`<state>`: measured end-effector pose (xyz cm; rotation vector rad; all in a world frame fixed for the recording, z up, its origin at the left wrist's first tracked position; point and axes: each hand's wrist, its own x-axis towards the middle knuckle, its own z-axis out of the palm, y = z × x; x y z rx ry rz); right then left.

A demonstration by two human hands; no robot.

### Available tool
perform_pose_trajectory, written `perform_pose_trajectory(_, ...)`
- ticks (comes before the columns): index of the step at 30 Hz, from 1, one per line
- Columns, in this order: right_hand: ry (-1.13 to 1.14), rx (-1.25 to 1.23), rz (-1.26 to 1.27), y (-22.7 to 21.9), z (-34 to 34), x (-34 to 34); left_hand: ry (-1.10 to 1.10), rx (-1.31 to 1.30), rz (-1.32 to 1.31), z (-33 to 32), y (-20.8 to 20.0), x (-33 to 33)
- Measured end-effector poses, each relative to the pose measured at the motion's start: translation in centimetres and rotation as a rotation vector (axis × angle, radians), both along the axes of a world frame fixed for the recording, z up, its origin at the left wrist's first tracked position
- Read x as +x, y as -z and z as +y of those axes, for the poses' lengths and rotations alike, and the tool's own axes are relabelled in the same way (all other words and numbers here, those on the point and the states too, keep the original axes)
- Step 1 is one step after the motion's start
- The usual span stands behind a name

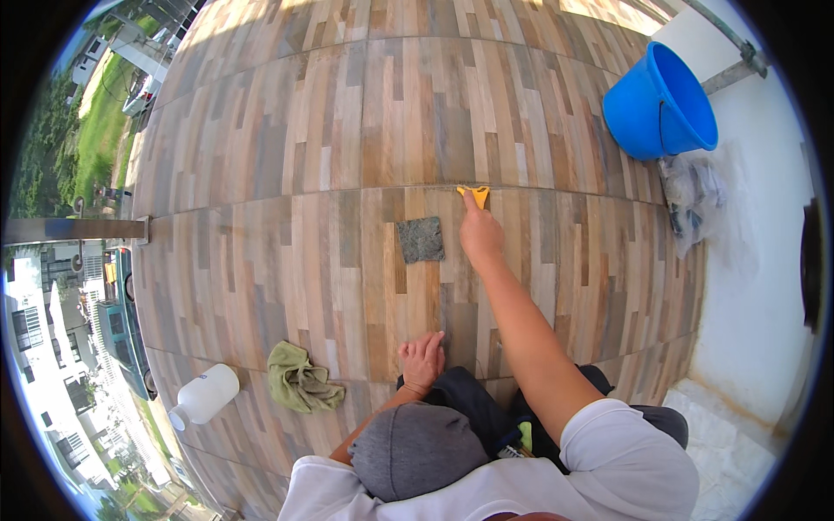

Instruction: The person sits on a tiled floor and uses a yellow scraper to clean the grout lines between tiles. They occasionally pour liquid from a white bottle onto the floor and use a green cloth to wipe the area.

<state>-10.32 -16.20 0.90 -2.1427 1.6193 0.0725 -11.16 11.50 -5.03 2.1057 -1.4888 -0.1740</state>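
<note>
My right hand [481, 233] is closed round a small yellow scraper [475, 196], with the index finger stretched along its handle. The scraper's wide edge meets the dark joint between two rows of wood-look floor tiles [313, 260]. A square dark-grey scouring pad [420, 240] lies flat on the tiles, just left of my right hand and apart from it. Close to my knees, my left hand [422, 360] rests on the floor with its fingers stretched out and nothing in it.
A crumpled olive-green cloth [302, 379] and a white plastic bottle [207, 396] on its side lie to the left. At the far right stands a blue bucket [660, 102] beside a clear plastic bag [695, 195] and a white wall [756, 252]. A metal rail [78, 229] borders the left edge.
</note>
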Motion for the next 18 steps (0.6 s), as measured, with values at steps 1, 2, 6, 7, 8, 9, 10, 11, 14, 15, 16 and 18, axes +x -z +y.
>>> perform_pose_trajectory(1,0.009,-0.004,-0.023,0.5,0.6,-0.4,0.002,0.002,-0.007,-0.2,0.0,0.2)
perform_pose_trajectory(2,0.018,-0.009,-0.044,1.0,0.8,-0.6,0.004,-0.004,-0.011,-0.4,0.2,0.5)
perform_pose_trajectory(6,-0.013,-0.010,-0.045,0.5,0.9,-0.2,0.005,0.005,-0.005,-0.1,0.0,0.4)
perform_pose_trajectory(7,-0.016,-0.038,-0.052,0.5,0.2,0.1,0.008,0.002,-0.010,-0.3,-0.2,0.5)
perform_pose_trajectory(8,-0.018,-0.066,-0.060,0.4,-0.1,0.1,0.011,0.005,-0.004,-0.1,-0.2,0.2)
perform_pose_trajectory(9,-0.009,-0.040,-0.055,0.5,0.2,0.1,0.012,0.007,-0.006,-0.1,-0.1,0.2)
perform_pose_trajectory(10,0.000,-0.013,-0.050,0.5,0.8,-0.1,0.012,0.008,-0.007,-0.2,0.0,0.4)
perform_pose_trajectory(11,0.010,0.014,-0.046,0.6,1.1,-0.1,0.014,0.004,-0.018,-0.4,0.1,0.6)
perform_pose_trajectory(14,-0.024,0.053,-0.008,-0.2,1.3,0.5,0.009,0.017,-0.018,0.1,0.0,0.3)
perform_pose_trajectory(15,-0.022,0.030,-0.012,-0.1,0.8,0.5,0.012,0.017,-0.017,-0.2,-0.2,0.5)
perform_pose_trajectory(16,-0.021,0.006,-0.017,0.1,0.2,0.6,0.015,0.016,-0.016,-0.4,-0.3,0.5)
perform_pose_trajectory(18,-0.023,0.007,-0.022,0.1,0.3,0.6,0.014,0.022,-0.009,-0.1,-0.2,0.2)
